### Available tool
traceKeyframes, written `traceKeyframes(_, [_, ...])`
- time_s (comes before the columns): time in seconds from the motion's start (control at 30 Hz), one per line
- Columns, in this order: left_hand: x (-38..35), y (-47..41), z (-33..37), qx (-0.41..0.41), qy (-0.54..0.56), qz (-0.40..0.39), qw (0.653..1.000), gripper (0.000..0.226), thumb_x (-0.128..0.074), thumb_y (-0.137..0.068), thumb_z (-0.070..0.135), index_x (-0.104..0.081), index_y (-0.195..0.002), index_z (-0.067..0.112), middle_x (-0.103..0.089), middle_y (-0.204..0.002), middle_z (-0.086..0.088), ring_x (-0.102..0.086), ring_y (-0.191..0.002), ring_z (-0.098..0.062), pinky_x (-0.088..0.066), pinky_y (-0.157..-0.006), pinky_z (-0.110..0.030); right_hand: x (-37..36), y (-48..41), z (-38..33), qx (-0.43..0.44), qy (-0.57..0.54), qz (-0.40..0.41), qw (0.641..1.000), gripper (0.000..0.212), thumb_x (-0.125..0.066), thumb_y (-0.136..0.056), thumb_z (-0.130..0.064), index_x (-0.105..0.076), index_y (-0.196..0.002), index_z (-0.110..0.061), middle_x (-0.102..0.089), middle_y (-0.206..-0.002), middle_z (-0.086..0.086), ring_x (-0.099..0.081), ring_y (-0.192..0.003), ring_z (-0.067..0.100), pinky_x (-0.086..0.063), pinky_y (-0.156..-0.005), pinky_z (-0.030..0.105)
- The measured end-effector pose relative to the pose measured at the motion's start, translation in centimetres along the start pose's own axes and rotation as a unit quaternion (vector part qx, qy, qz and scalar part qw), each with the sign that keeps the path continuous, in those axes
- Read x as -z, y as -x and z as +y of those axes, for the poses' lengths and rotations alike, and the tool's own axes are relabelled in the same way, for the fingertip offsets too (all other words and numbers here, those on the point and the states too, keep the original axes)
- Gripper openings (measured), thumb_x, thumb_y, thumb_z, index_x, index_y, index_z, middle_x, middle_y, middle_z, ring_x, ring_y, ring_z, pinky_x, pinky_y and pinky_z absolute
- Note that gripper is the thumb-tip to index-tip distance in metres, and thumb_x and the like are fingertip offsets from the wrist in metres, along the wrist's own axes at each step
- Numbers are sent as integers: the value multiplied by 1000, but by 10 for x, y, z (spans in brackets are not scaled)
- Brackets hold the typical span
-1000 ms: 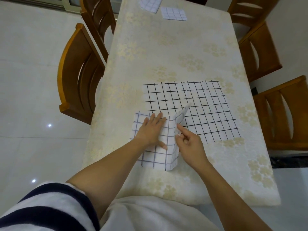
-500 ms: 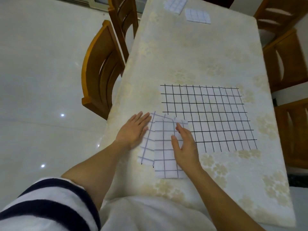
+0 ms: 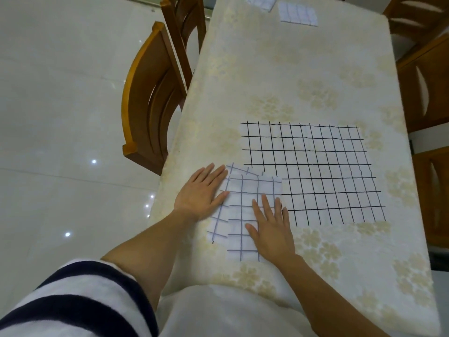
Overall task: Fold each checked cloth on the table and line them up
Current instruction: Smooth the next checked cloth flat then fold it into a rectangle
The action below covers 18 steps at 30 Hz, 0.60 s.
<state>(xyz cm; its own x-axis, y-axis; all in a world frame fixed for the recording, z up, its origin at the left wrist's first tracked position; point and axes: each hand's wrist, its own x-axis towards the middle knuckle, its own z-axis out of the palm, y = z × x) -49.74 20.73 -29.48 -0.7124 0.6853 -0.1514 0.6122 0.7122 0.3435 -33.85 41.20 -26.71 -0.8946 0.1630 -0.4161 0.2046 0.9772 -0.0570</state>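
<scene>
Folded checked cloth (image 3: 245, 215) near table's left edge, left hand (image 3: 202, 194) and right hand (image 3: 272, 227) flat on it, fingers straight

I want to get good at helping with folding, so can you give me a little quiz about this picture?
1. True or false: the right hand is pinching a corner of the small blue-lined cloth.
2. How many folded cloths lie at the far end of the table? A one, B two, C four.
3. Fill in: the big unfolded cloth has ___ lines.
Key: 1 false, it lies flat on the cloth. 2 B. 3 black.
</scene>
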Motion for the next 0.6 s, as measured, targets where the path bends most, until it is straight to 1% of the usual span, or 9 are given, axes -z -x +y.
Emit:
traceKeyframes(0.07, [0,0,0,0,0,2,1000,70,-3,-102,65,-6,-162,27,-2,-169,11,10,-155,-10,-4,-127,-37,1,-7,-4,-3,7,-8,1000,72,-10,-96,-68,8,-157,-32,17,-164,-3,25,-148,31,8,-122,50])
traceKeyframes(0.13, [-1,0,0,2,3,4,1000,70,-4,-103,65,-7,-162,27,-4,-169,11,8,-155,-10,-5,-127,-38,2,-12,-10,-12,5,-11,1000,73,-10,-95,-68,11,-156,-33,21,-163,-2,27,-147,31,11,-121,51])
traceKeyframes(0.27, [-2,1,0,4,12,11,1000,70,-9,-103,65,-8,-162,27,-7,-169,10,6,-155,-10,-7,-127,-38,7,-22,-24,-30,-1,-13,999,79,6,-86,-72,16,-154,-34,29,-161,-1,30,-146,32,14,-120,53])
traceKeyframes(0.33, [-1,1,0,5,26,18,999,71,-13,-103,65,-8,-162,26,-12,-168,10,2,-155,-10,-8,-127,-37,10,-25,-28,-28,-8,-19,999,80,9,-84,-72,15,-155,-35,29,-161,-2,31,-146,32,15,-119,53])
traceKeyframes(0.4, [0,1,0,8,30,23,999,72,-17,-103,65,-7,-162,25,-14,-168,9,0,-155,-10,-8,-127,-36,12,-27,-30,-18,-18,-24,999,77,4,-89,-73,12,-155,-35,27,-161,-3,29,-146,31,15,-120,52])
traceKeyframes(0.47, [0,2,0,1,28,29,999,70,-22,-103,61,-7,-162,26,-16,-168,8,-2,-155,-11,-8,-127,-36,14,-29,-28,0,-47,-20,999,74,-7,-93,-70,8,-156,-35,21,-162,-6,25,-148,28,14,-120,49])
traceKeyframes(0.53, [0,2,-1,-5,28,33,999,67,-26,-104,55,-8,-162,26,-18,-167,8,-4,-156,-13,-8,-127,-35,17,-32,-22,22,-81,6,996,71,-15,-96,-66,1,-158,-33,12,-164,-7,18,-151,24,11,-122,44])
traceKeyframes(0.6, [0,3,0,-3,28,33,999,64,-27,-105,50,-7,-162,26,-17,-168,8,-4,-155,-12,-8,-127,-35,20,-35,-12,18,-106,37,993,69,-22,-100,-59,-5,-158,-28,3,-166,-5,12,-152,20,7,-123,40])
